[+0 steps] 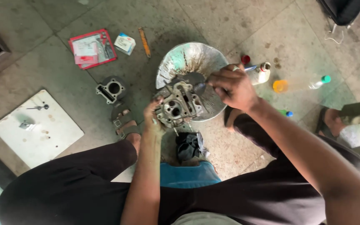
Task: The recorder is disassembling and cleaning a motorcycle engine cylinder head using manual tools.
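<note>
While our left hand [154, 118] grips the cylinder head [176, 105] by its edge over the metal basin [192, 58], our right hand [232, 85] clasps a brush [246, 68]; it looks heavy, rigid, greasy.

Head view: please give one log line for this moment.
left hand holds engine head | right hand holds brush on it | over metal basin

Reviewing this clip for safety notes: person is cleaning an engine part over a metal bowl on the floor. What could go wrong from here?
1. The cylinder head is propped on the metal bowl's rim by the left hand alone; it could slip into the dirty bowl or onto the sandalled foot below.
2. The right hand works a brush close to the left fingers; splashes may hit them.
3. The uncapped bottle beside the bowl could tip.
</note>
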